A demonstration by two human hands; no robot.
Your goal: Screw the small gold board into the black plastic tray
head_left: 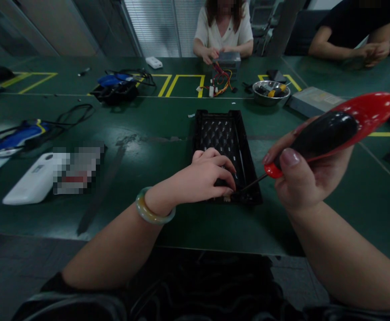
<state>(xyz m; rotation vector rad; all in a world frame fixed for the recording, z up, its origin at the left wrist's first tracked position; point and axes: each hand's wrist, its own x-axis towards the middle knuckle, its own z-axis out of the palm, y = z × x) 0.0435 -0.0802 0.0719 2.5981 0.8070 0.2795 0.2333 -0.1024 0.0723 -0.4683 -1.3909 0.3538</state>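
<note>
A black plastic case (236, 133) with a diamond-patterned inside lies on the green table in front of me. My left hand (211, 174) rests over its near part, fingers bent down and gripping it, with the thumb by the front edge. What lies under the palm is hidden. My right hand (310, 174) is wrapped around a large red and black screwdriver (351, 125). Its thin shaft slants down to the left, and the tip is at the near end of the case, close to my left fingertips. A small light-coloured part (227, 199) shows at that edge.
To the left lie a white device (34, 178) and blue cabled tools (17, 136). A metal bowl (271, 94) of tools and a grey metal box (315, 101) stand at the back right. Opposite, a person (226, 31) handles a wired metal box (230, 62); another person (351, 31) sits right.
</note>
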